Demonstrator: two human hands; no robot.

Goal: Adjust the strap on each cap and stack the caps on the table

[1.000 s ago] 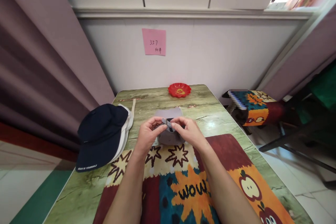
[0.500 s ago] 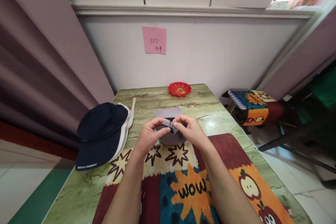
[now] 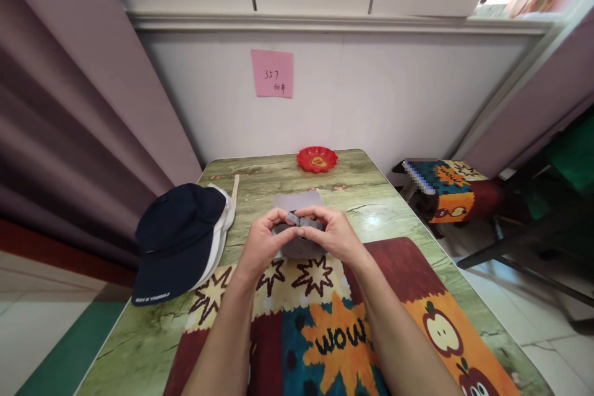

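A grey cap [image 3: 299, 200] rests on the table, its brim facing the wall and its crown toward me. Above the crown, my left hand [image 3: 263, 240] pinches one end of the cap's grey back strap [image 3: 293, 218] between thumb and fingers. My right hand [image 3: 338, 237] is closed on the other end of that strap. The fingertips of both hands are close together and partly hide the strap and the cap's opening, so how the two ends are joined cannot be made out.
On the left lies a stack of caps, a navy cap [image 3: 179, 238] over white ones. A red scalloped dish [image 3: 317, 159] sits near the wall. Beneath my forearms spreads a patterned mat [image 3: 394, 266] on the green wood-look table [image 3: 362, 182]. A stool [image 3: 452, 189] stands at the right.
My right hand's fingers have shifted their pinch along the strap, closing farther around it, with the thumb lower. My left hand barely moved. The cap stays in place.
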